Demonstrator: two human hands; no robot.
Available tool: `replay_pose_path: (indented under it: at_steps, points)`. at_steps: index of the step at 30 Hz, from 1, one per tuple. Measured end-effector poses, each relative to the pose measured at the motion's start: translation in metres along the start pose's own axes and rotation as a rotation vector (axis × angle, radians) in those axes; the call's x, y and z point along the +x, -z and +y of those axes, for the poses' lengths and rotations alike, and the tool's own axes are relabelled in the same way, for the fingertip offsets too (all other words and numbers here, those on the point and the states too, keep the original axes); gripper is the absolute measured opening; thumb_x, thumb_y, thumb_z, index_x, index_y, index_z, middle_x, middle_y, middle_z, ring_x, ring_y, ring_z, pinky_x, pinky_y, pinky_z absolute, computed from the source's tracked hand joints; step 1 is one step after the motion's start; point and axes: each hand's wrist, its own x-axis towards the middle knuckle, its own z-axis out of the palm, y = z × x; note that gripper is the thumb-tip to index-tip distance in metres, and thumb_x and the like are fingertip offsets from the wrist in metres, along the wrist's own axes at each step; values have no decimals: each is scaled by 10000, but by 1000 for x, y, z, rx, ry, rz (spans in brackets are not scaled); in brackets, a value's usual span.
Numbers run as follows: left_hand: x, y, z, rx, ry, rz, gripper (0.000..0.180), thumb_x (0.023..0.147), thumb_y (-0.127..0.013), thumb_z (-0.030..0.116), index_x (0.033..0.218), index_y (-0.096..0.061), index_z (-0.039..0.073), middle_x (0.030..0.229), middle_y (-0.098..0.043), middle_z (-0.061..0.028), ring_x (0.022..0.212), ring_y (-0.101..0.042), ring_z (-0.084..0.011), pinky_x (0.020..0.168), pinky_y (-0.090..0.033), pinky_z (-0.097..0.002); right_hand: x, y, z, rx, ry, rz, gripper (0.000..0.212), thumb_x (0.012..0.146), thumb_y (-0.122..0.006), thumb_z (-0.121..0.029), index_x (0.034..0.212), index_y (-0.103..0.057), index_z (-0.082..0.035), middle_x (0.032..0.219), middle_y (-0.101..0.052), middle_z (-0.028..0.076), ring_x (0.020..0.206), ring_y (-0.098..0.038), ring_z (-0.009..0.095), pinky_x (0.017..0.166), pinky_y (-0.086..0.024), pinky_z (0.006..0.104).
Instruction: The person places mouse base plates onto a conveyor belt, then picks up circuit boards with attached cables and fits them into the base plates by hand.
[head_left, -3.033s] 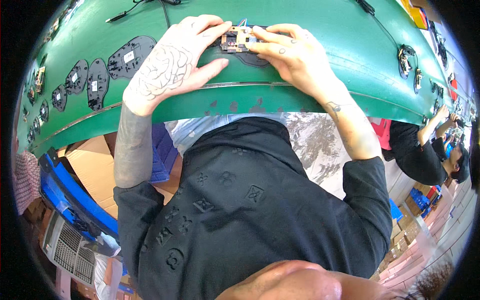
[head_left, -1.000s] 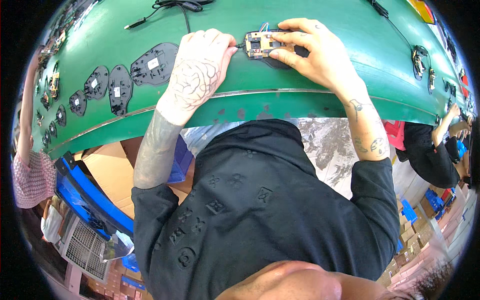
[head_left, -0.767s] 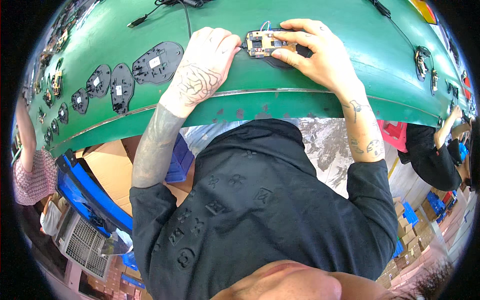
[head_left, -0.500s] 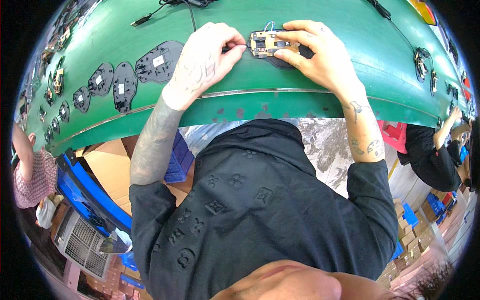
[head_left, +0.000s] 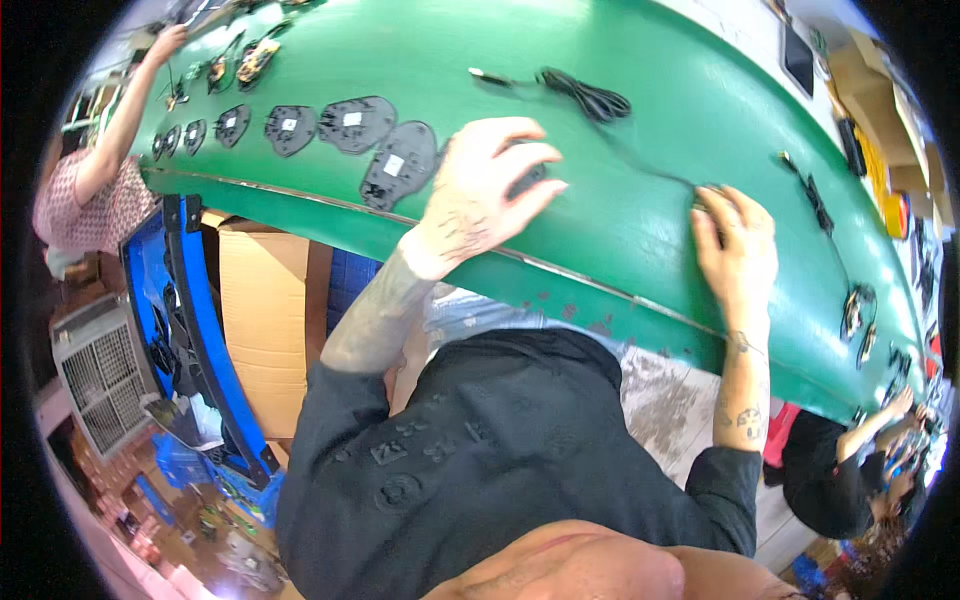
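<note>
My left hand (head_left: 485, 190) is over the green work surface with its fingers curled. A black plastic piece (head_left: 527, 178) shows between its thumb and fingers, mostly hidden by the hand. Close to its left lies a black mouse base plate (head_left: 410, 150) with a white label, the nearest in a row of such plates. My right hand (head_left: 738, 240) rests farther right, fingers bent down around a dark part at the end of a black cable (head_left: 650, 172). That part is largely covered by the fingers. The cable's bundled coil (head_left: 585, 95) and plug (head_left: 485, 77) lie beyond my hands.
Another corded board assembly (head_left: 855, 310) lies at the right. More circuit boards (head_left: 258, 62) sit at the far left. A co-worker's arm (head_left: 125, 120) reaches over the surface there. Below the table edge are a blue rack (head_left: 225, 350) and a cardboard box (head_left: 262, 320).
My hands have moved apart, the right one carrying the corded part rightward. My left hand has let go of what it pinched beside the board and has gone to a black piece near the plates. The view has turned.
</note>
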Motion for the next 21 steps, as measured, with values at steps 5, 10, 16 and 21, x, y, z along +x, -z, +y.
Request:
replay_pose_path:
  at_steps: [5, 10, 16, 21]
  points:
    - [-48, 58, -48, 295, 262, -11, 595, 725, -845, 311, 1243, -627, 113, 1360, -521, -143, 1282, -477, -348, 1073, -382, -474, -5, 8, 111, -488, -491, -69, 309, 902, -653, -362, 1171, -714, -223, 1259, -638, 157, 1134, -609, 350, 932, -520, 442]
    - [-77, 77, -81, 304, 312, -64, 697, 751, -809, 370, 1350, -564, 109, 1435, -483, -146, 1329, -445, -359, 1107, -358, -465, 39, 5, 93, -387, -269, 142, 370, 893, -668, -332, 1202, -685, -130, 1317, -594, 203, 1213, -556, 379, 1013, -462, 458]
    - [-78, 92, -99, 294, 286, -128, 692, 783, -772, 436, 1351, -562, 102, 1404, -515, -125, 1309, -481, -303, 1094, -368, -443, 162, -46, -74, 162, 167, -43, 395, 901, -675, -299, 1252, -638, -121, 1402, -528, 176, 1300, -489, 365, 1089, -404, 448]
    - [-73, 86, -100, 229, 291, -93, 704, 772, -782, 449, 1348, -565, 108, 1404, -517, -138, 1305, -482, -336, 1095, -379, -452, 284, -139, -138, 234, 333, 114, 531, 895, -678, -327, 1360, -538, -112, 1351, -570, 176, 1257, -533, 334, 1055, -433, 446]
